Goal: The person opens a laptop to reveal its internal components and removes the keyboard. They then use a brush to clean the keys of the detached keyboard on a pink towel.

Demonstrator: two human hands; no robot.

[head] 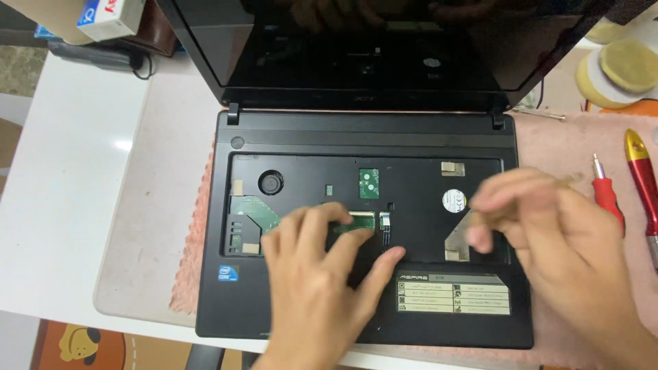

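White table point(62, 205), a pale mat point(154, 226) laid over it, a pinkish cloth point(195, 240) on the mat. On that sits the black laptop point(288, 133), lid open, dark screen tilted back toward you, keyboard off, so the tray beneath shows bare: round fan opening point(271, 183) at upper left, green circuit board point(253, 212) below it, small green module point(369, 182) near centre top, round silver sticker point(453, 201) to the right.

Your left hand point(315, 281) lies flat on the palm rest, fingers spread and loose, gripping nothing; the fingertips point(336, 214) touch the ribbon connector point(363, 220) at the tray's lower middle.

Your right hand point(548, 233) hovers over the tray's right side, blurred. Fingers look drawn together near the thumb; cannot tell whether they pinch anything.

Right of the laptop on the cloth: two red-handled screwdrivers point(606, 195), well apart from your hands. Yellow foam pads point(627, 65) at far upper right.
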